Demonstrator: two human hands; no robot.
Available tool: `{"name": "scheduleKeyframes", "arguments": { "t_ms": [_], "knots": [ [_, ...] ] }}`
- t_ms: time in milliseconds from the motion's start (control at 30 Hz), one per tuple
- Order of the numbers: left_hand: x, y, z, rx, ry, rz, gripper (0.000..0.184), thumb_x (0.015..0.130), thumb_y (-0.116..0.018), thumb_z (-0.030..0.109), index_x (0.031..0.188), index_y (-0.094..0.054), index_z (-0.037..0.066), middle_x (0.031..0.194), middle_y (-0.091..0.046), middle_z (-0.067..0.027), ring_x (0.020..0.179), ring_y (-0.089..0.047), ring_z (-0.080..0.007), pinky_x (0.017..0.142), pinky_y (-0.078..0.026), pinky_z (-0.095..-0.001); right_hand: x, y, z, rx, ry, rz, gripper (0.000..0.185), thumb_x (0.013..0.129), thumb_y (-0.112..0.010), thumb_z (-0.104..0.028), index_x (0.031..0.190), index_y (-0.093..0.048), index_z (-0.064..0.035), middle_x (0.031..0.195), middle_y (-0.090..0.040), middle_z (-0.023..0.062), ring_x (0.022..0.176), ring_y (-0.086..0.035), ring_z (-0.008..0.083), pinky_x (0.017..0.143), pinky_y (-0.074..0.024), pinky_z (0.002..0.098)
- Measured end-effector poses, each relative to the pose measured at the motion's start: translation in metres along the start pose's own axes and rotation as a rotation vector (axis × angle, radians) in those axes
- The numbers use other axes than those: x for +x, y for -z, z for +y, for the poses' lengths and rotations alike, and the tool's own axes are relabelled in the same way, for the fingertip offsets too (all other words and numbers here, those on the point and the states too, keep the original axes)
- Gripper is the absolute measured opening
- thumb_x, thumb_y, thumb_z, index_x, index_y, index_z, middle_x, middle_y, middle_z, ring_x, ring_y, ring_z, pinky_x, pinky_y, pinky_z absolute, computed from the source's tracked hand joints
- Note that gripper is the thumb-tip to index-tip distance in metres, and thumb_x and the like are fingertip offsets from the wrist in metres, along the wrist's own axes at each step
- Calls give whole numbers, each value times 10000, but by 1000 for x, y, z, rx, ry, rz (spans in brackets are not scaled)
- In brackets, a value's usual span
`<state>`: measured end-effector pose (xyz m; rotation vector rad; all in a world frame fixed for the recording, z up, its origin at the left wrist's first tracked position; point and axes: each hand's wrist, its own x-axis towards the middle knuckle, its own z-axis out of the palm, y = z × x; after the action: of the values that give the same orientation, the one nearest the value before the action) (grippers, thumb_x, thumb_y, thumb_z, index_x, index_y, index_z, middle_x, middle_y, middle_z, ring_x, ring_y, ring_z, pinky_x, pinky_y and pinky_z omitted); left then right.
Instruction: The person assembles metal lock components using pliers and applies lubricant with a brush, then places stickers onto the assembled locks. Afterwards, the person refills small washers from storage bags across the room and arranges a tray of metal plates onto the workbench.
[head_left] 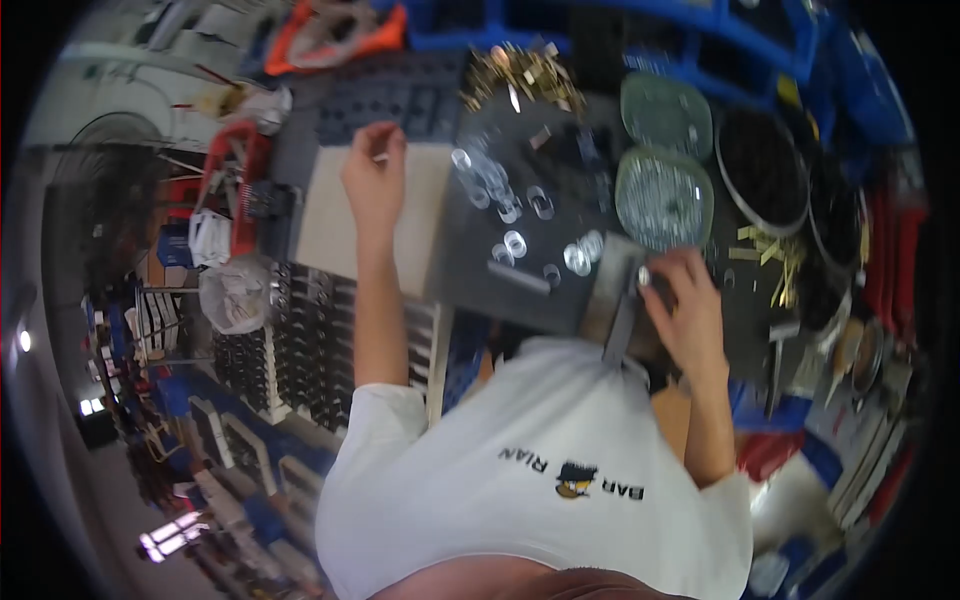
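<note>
My left hand [373, 185] is raised over the pale board [325, 215], its thumb and fingers pinched together. A small light spot shows at the fingertips, too blurred to identify. My right hand [690, 315] is beside a metal block with a long bar [622, 318] at the table's near edge. A small shiny piece [643, 275] is between its thumb and fingers. Clear and silvery rings [514, 243] lie scattered between my hands. Near them is a short grey metal strip [519, 277]. Beyond my right hand sits a green tray [625, 205] filled with small shiny parts.
At the back are a pile of brass-coloured pieces [520, 75], a perforated dark plate [385, 105] and a second green tray [665, 112]. A round dark-filled container [762, 170] and brass strips [775, 250] are on the right. A red bin [240, 180] is on the left.
</note>
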<state>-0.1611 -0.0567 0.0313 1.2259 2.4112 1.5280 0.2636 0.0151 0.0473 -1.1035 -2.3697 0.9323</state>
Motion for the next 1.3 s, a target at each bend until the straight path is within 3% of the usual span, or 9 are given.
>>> {"name": "scheduleKeyframes", "arguments": {
  "t_ms": [200, 433, 600, 733, 800, 933, 967, 1033, 1300],
  "knots": [
    [67, 30, 123, -71, -236, 15, 179, 1004, -664, 98, 1143, -688, -13, 980, -730, -59, 892, -700, -116, 822, -548, -265, -2, 20, -18, 13, 27, 20, 291, 868, -765, -100, 1131, -648, -56, 1152, -622, 132, 923, -688, 351, 731, -559, 406],
    [156, 19, 245, -17, -669, 113, 175, 1001, -657, 134, 1096, -719, 0, 986, -770, -90, 866, -736, -149, 798, -563, -279, -43, 39, 18, 565, -199, 391, 186, 1003, -643, -175, 1026, -677, 6, 823, -652, 39, 710, -571, 99, 624, -443, 259],
    [156, -19, 349, -112, -697, -182, 266, 939, -632, 200, 1087, -702, -10, 1032, -721, -273, 1006, -713, -379, 878, -557, -449, -56, 17, 32, 599, -217, 482, 222, 1039, -570, -180, 1012, -685, 8, 792, -632, 23, 712, -537, 70, 627, -408, 233],
    [181, -70, 385, 130, -889, -11, 469, 888, -671, 406, 998, -724, -47, 929, -735, -271, 922, -727, -412, 851, -580, -460, -51, 6, 31, 523, -138, 513, 244, 1075, -549, -195, 1044, -678, 10, 794, -622, 8, 668, -483, 39, 584, -363, 209],
    [194, -75, 412, 413, -719, -320, 582, 832, -694, 524, 1001, -738, -32, 983, -738, -280, 954, -732, -402, 873, -589, -451, -52, 6, 30, 518, -123, 518, 246, 1077, -548, -196, 1047, -678, 11, 794, -621, 8, 667, -483, 40, 585, -365, 211],
    [216, -111, 389, 315, -1033, -62, 435, 820, -729, 417, 932, -743, -2, 845, -754, -211, 808, -746, -403, 770, -615, -472, -55, 2, 27, 509, -110, 569, 259, 1084, -542, -209, 1052, -680, 9, 797, -622, 10, 657, -476, 41, 586, -360, 214],
    [230, -134, 398, 341, -845, -41, 258, 838, -737, 255, 907, -729, 7, 907, -737, -202, 879, -726, -391, 786, -599, -457, -57, 3, 31, 525, -125, 553, 236, 1068, -565, -201, 1057, -686, 2, 802, -622, 13, 699, -531, 61, 607, -390, 215],
    [243, -137, 420, 825, -775, -345, 678, 808, -794, 611, 1319, -714, 172, 1302, -715, -57, 1218, -664, -284, 967, -527, -495, -59, 6, 35, 544, -130, 489, 243, 1072, -561, -212, 1060, -684, -3, 798, -615, 6, 680, -505, 48, 589, -361, 207],
    [217, -124, 419, 598, -497, -299, 465, 932, -630, 345, 1361, -681, 172, 1345, -688, -51, 1268, -636, -247, 1034, -491, -458, -53, 3, 29, 564, -127, 511, 301, 1101, -529, -269, 1088, -671, -3, 818, -603, -7, 629, -428, 10, 540, -284, 192]
  ]
}}
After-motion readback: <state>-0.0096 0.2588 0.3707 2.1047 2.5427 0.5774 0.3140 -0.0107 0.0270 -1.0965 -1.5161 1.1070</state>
